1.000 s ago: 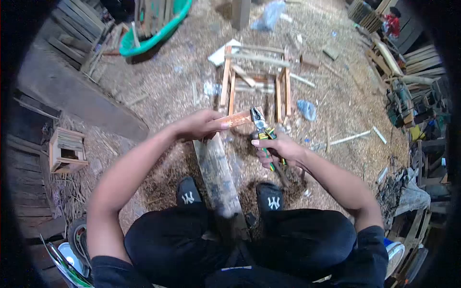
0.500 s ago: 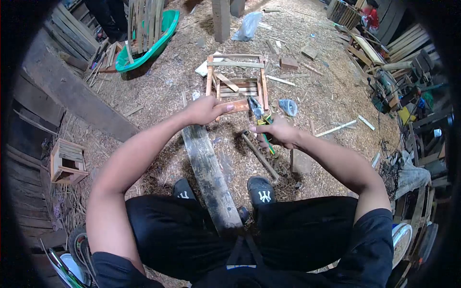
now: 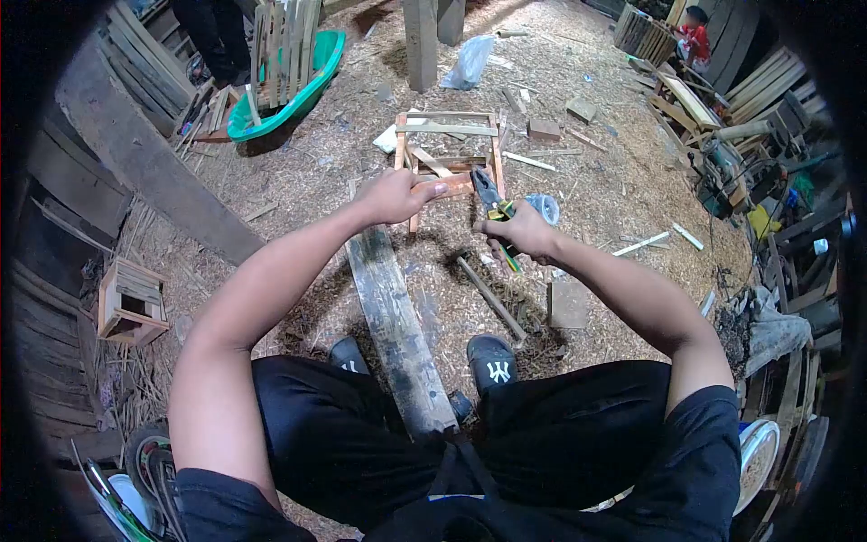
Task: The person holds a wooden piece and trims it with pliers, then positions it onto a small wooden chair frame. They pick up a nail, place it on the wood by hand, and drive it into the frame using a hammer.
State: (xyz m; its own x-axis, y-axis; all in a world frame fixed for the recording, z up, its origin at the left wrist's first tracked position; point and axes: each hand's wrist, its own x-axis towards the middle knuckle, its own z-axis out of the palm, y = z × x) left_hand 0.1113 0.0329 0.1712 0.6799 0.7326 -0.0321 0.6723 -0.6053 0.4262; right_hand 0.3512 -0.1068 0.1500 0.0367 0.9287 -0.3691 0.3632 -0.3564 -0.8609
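Observation:
My left hand (image 3: 397, 196) is closed on a short reddish wooden slat (image 3: 458, 184), thumb along its top. In my right hand (image 3: 526, 229) is a pair of pliers (image 3: 489, 195) with yellow-green handles, its jaws at the slat's right end. Whether the jaws bite on the wood or on a nail is too small to tell. Just beyond both hands stands a small wooden frame (image 3: 495, 149) of thin strips. Below them a long worn plank (image 3: 390, 307) runs back toward my lap, and a hammer (image 3: 490, 296) lies on the ground to its right.
Wood shavings and offcuts cover the floor. A wooden block (image 3: 567, 305) lies right of the hammer, a clear plastic bag (image 3: 543, 207) behind my right hand. A post (image 3: 420, 50), a green basin (image 3: 289, 122) with slats and a small wooden box (image 3: 132, 303) stand farther out. Two people are in the background.
The pliers have tilted more upright at the slat's end, and my right hand has shifted slightly right. My left hand still grips the slat. The whole view has moved a little.

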